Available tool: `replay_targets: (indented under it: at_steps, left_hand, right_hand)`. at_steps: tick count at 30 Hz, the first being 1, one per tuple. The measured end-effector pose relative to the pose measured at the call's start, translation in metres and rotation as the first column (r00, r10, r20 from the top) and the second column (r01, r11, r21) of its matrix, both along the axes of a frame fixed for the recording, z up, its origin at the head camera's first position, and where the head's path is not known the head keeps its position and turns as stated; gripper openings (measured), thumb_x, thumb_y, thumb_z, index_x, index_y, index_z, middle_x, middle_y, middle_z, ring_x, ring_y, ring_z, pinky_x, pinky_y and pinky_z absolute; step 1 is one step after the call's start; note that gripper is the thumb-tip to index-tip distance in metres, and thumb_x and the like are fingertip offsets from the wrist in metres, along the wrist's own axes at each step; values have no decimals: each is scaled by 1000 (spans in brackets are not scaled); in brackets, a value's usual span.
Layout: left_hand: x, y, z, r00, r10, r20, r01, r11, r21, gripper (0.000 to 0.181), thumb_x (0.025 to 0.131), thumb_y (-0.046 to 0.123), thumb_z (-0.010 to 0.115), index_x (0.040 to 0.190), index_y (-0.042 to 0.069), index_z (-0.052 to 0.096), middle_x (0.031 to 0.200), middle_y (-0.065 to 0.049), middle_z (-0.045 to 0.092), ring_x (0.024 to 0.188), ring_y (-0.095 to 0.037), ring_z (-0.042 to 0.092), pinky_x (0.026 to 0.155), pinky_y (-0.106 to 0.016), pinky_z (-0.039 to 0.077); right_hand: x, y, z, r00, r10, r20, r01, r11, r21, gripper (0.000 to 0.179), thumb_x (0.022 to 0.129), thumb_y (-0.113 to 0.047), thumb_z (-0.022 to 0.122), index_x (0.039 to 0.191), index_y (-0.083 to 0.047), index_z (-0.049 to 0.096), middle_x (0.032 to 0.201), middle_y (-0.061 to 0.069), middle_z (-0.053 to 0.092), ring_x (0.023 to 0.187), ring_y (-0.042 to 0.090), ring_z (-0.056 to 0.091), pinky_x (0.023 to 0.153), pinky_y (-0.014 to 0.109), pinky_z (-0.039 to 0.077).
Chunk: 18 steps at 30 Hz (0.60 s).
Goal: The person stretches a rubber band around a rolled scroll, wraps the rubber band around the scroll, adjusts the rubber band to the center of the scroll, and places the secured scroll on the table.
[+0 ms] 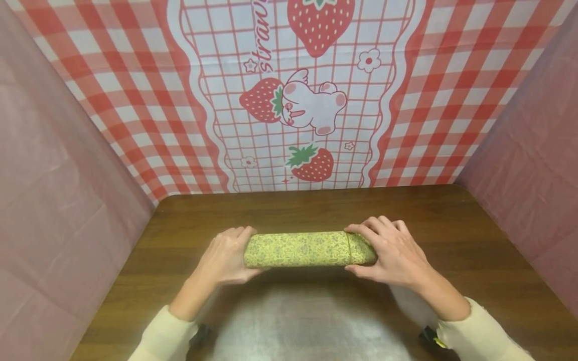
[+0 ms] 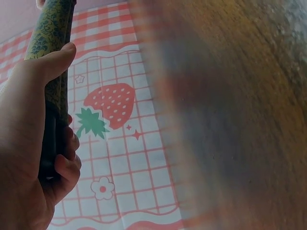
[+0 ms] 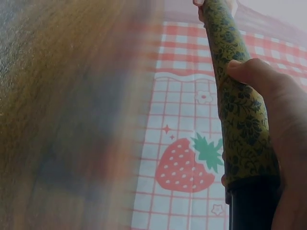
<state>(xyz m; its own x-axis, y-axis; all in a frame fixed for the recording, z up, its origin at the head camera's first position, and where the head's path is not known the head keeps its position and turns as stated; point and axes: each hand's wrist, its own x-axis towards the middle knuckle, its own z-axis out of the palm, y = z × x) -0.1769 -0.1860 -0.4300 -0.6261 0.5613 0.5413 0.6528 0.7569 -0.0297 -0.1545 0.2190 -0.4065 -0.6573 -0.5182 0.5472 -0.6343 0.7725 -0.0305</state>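
Both hands hold a long yellow case (image 1: 295, 249) level over the wooden table, one at each end. A dark floral pattern covers it, and a seam runs across it near its right end. My left hand (image 1: 229, 254) grips the left end with the thumb on the near side. At the right end, my right hand (image 1: 390, 250) has its fingers over the far side and its thumb at the near edge. The left wrist view shows fingers curled round the case's black end part (image 2: 52, 143); another black end part (image 3: 254, 199) shows in the right wrist view.
The brown wooden table (image 1: 189, 215) has a shiny, pale reflection at its front. A red-and-white strawberry-print cloth (image 1: 140, 100) hangs behind it. Pink curtains (image 1: 58, 200) stand at both sides. Dark bands show by the cream sleeves (image 1: 167, 331).
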Motion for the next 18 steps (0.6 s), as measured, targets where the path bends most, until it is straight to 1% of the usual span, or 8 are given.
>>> replay_targets:
  at_steps: [5,7,11,14,18]
  left_hand:
    - [1,1,1,1000,11,21,-11,1000,14,83,57,54,107,114,6,70,84,-2,74,69,-16,65,63,-27,56]
    - [1,1,2,999,20,34,-21,1000,23,82,58,53,107,114,6,71,85,-2,75,70,-18,67,64,-29,58]
    - [1,2,3,997,35,64,-38,999,37,79,59,51,106,113,6,72,89,-4,78,74,-21,71,67,-33,62]
    - [1,3,3,996,40,82,-43,998,35,80,59,51,106,115,5,72,89,-4,78,73,-20,70,67,-32,62]
    - [1,4,5,995,39,90,-42,999,30,81,59,51,107,116,5,72,88,-3,77,72,-17,67,66,-29,59]
  right_hand:
    - [1,-4,1,999,-42,27,42,999,12,83,64,-58,99,134,-23,74,111,0,73,103,23,66,80,39,40]
    - [2,-7,2,996,-71,47,70,997,35,84,63,-55,100,135,-22,72,114,1,73,103,25,66,80,43,44]
    - [4,-15,4,986,-147,72,143,988,61,82,61,-45,98,134,-19,70,116,5,73,105,30,66,84,55,50]
    - [6,-20,2,982,-185,42,182,982,55,79,60,-41,95,131,-17,71,114,8,74,105,33,67,86,61,52]
    - [7,-24,-3,978,-205,-50,207,976,61,80,59,-45,96,130,-16,73,112,10,75,104,36,70,86,64,56]
